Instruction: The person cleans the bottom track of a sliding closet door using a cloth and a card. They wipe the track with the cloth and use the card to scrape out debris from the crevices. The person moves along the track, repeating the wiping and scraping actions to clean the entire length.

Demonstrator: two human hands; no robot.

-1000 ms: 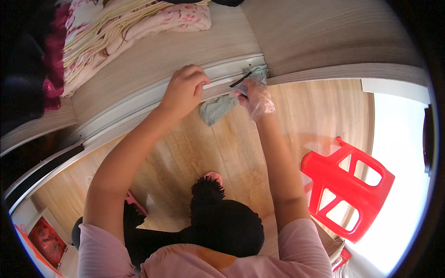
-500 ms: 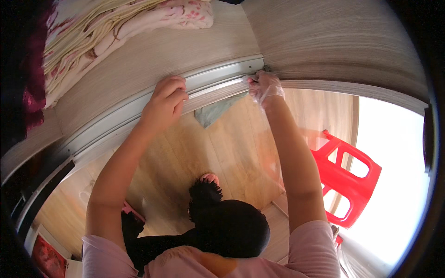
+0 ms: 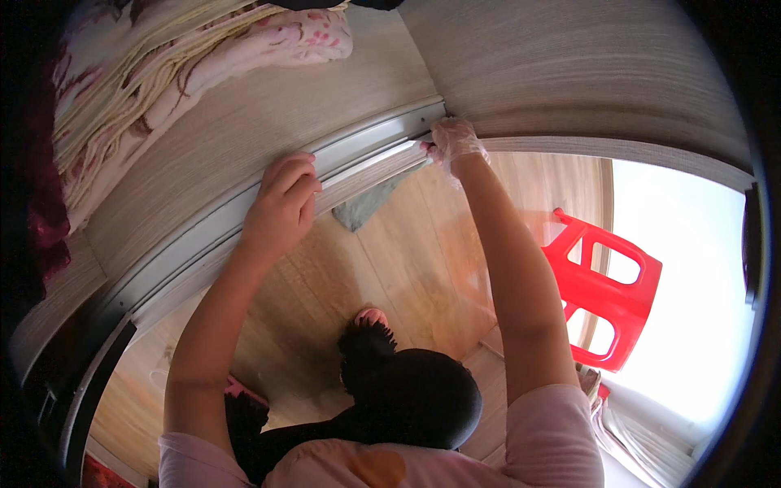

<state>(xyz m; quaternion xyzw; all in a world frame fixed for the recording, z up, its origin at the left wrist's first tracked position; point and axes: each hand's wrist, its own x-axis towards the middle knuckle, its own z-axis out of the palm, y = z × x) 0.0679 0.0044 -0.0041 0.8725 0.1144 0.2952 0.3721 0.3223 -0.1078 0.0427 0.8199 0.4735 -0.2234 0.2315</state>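
A pale metal sliding-door track (image 3: 370, 134) runs along the front edge of a wood-grain cabinet floor. My left hand (image 3: 285, 199), bare, has its fingers curled over the middle of this track. At the track's right end, by the corner with the side panel, is my right hand (image 3: 457, 146) in a clear plastic glove. Its fingers are bent and closed down against the track; whatever they may hold is hidden. Just below the front edge, between my hands, part of a grey-green piece, perhaps cloth (image 3: 366, 205), shows.
A folded pink-and-cream blanket (image 3: 203, 89) lies in the cabinet at upper left. The wood-grain side panel (image 3: 586, 73) rises at right. A red plastic stool (image 3: 614, 289) stands right of my right arm, above the wood-plank floor (image 3: 423, 268). My knee and slippered foot are below.
The view has shifted slightly, moving the cabinet and stool a little left. My right hand has turned somewhat at the track's corner, and a dark greenish bit beside it no longer shows. My left hand stays on the track.
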